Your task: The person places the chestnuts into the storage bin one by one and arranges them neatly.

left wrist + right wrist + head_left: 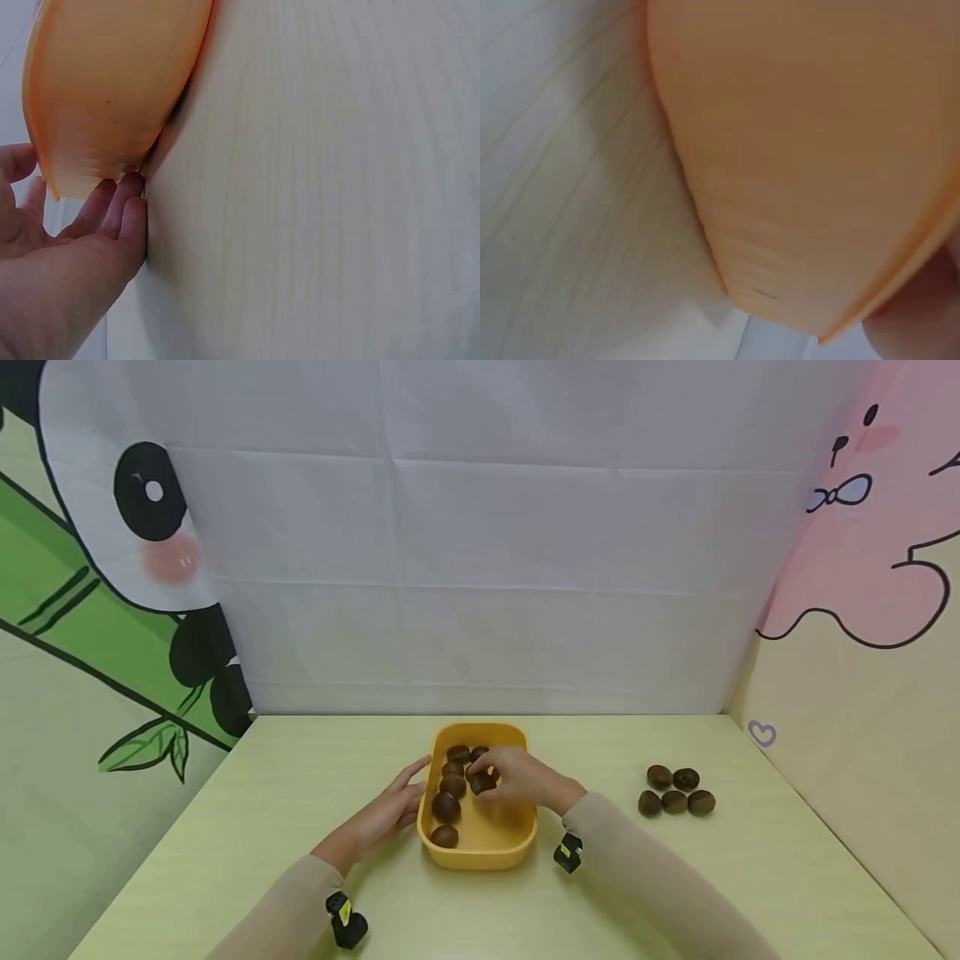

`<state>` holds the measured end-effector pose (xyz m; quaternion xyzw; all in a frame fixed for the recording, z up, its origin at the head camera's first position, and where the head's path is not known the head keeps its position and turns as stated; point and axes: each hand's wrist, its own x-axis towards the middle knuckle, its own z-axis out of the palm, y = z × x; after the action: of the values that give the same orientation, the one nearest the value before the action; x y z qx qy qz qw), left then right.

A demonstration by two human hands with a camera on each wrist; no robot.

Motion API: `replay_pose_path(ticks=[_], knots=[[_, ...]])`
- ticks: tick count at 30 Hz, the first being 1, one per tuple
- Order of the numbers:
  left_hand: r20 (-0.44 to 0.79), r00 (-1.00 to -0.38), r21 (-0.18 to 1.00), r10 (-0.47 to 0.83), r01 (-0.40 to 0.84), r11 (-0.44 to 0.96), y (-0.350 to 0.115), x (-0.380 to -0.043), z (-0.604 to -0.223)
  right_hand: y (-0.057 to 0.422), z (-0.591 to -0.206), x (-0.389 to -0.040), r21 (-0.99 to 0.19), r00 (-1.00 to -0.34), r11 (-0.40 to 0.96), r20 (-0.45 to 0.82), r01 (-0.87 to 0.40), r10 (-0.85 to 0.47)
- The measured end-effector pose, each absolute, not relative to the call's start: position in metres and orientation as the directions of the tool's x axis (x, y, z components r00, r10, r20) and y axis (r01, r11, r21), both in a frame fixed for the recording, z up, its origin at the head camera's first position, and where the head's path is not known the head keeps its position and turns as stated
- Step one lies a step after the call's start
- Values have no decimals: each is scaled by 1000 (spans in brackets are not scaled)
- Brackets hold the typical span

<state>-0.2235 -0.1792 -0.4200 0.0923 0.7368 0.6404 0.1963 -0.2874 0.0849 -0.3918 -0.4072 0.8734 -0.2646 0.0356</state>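
A yellow-orange plastic box [480, 860] stands on the table with several dark brown, glossy chestnuts [446, 807] in it, mostly along its left side. My right hand [525, 781] reaches over the box's right wall and pinches a chestnut [482, 783] between thumb and fingers, inside the box. Against the box's left outer wall lies my left hand [386, 818], its fingers fairly straight. In the left wrist view its fingertips [132, 181] are right at the lower side of the box. The right wrist view mostly shows the box's outer wall [802, 150], hiding the pinch.
On the right of the pale wooden table [600, 877], several more chestnuts [674, 802] lie in two rows. A white cloth backdrop [487, 585] rises behind the table, with cartoon-printed panels [862, 710] at both sides.
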Motion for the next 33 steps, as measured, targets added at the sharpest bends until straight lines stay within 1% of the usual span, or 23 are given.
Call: replay_pose_path(ticks=[6,15,22,27,33], knots=[[-178,-906,979,383,-123,164,-179,-224,-421,79,-398,-290,-473,-702,584,111,-660,-704],[-177,-908,979,380,-122,166,-179,-224,-421,75,-404,-293,-418,-725,628,119,-657,-679],[-179,-908,978,378,-122,169,-179,-224,-421,73,-402,-289,-434,-749,646,108,-628,-654],[-181,-908,977,377,-123,172,-179,-224,-421,74,-401,-289,-440,-750,646,100,-623,-654],[-188,-908,975,375,-127,182,-180,-224,-421,77,-399,-289,-471,-730,613,104,-634,-675]])
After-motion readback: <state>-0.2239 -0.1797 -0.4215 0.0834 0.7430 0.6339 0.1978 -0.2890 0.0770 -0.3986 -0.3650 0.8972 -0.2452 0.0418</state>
